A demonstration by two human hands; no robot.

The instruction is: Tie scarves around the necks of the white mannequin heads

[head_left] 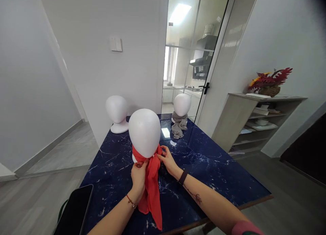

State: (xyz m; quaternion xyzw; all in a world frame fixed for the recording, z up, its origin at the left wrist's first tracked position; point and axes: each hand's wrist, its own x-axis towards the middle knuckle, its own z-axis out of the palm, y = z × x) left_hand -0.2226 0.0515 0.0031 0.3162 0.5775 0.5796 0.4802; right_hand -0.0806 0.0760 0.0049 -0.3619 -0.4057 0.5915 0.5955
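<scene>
A white foam mannequin head (144, 131) stands upright on the dark blue marbled table, close to me. Round its neck runs a red scarf (152, 177), whose ends hang down in front and lie on the table top. My left hand (139, 177) pinches the scarf at the front of the neck, just under the chin. On the right side of the neck, my right hand (169, 162) grips the scarf between thumb and fingers. The part of the scarf behind the head is hidden.
A bare mannequin head (116, 109) stands at the back left of the table (203, 173). Another mannequin head (182, 104), wearing a grey scarf (179, 126), is at the back right. A black phone (75, 211) is at the front left. Shelves (265, 121) stand right.
</scene>
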